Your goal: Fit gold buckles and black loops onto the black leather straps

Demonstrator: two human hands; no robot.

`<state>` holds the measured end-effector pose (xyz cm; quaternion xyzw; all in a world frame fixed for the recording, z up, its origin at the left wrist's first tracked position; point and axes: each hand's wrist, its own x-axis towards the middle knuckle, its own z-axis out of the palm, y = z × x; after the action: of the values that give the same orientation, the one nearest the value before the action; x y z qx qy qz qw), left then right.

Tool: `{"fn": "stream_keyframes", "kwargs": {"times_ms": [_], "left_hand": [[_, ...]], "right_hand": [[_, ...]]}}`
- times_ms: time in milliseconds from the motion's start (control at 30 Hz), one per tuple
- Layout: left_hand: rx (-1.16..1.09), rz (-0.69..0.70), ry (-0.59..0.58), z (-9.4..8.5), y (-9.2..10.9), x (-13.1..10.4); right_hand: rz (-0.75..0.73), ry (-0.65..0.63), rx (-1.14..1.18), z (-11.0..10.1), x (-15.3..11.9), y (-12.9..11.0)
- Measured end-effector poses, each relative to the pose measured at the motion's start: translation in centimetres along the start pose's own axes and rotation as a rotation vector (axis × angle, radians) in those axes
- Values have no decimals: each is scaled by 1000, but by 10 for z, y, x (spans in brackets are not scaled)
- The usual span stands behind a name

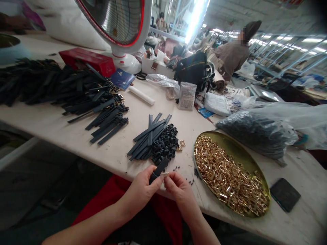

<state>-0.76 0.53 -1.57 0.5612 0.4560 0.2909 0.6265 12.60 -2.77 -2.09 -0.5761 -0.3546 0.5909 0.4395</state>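
Observation:
Near the table's front edge, my left hand [144, 185] is closed around a black strap [161, 166] that sticks out past the fingers. My right hand [178, 187] pinches a small gold buckle [165, 174] against the strap's near end; the fingers partly hide it. Just beyond the hands lie a heap of small black loops [165, 143] and a loose pile of flat black straps [145, 137]. A few loose gold buckles [182, 144] rest beside the loops. To the right, a round gold tray [236, 143] holds many small gold buckles [227, 177].
Black straps with gold fittings [84, 92] cover the table's left side. Behind them stand a red box [87, 61] and a fan [125, 58]. Plastic bags [258, 129] and a dark flat object [285, 194] lie right. A person [231, 56] is in the background.

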Motion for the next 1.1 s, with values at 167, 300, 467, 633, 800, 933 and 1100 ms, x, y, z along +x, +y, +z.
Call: {"fn": "stream_keyframes", "kwargs": {"times_ms": [167,300,467,633,800,933,1100], "left_hand": [[60,-6,-3,-1,-2,-21],[139,14,-8,2,3,-35],[163,43,3,4,3,-45],[83,-10,-84,5,1,-48],[122,-24,-172,-2,-4,-56],[223,-51,-218,-13,0,-64],[428,15,-279,-13,4,-64]], "right_hand": [[44,-274,45,-7,-20,8],[21,-299,36,-11,-37,12],[-85,-123,51,-8,-51,14],[-250,21,-23,-6,-57,22],[-179,2,80,-3,-55,24],[46,121,473,4,-49,23],[163,90,642,18,-46,37]]}}
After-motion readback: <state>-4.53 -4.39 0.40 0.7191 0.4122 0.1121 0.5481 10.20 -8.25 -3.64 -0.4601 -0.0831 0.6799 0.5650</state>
